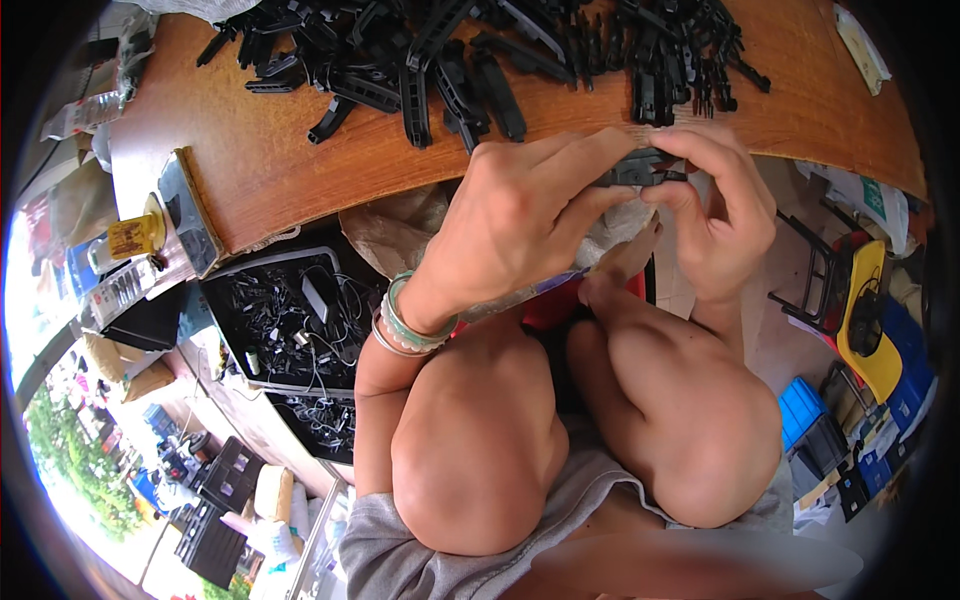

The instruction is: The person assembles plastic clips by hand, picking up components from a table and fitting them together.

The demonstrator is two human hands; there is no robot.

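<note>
Both of my hands meet in front of the table's near edge, around a small black plastic part [648, 170]. My left hand [530, 205], with a green bangle at its wrist, pinches the part's left end between thumb and fingers. From the other side, my right hand [715, 205] grips its right end, thumb below and index finger above. The fingers cover much of the part, so its full shape is hidden. Just beyond my hands, a large heap of similar black plastic pieces [455, 85] lies on the brown wooden table [270, 165].
A black tray [290, 380] of small dark parts and cables stands left of my knees. On the table's left lie a dark flat panel [187, 210] and a yellow tape roll [137, 237]. A yellow chair [868, 330] and blue bins [797, 410] stand at right.
</note>
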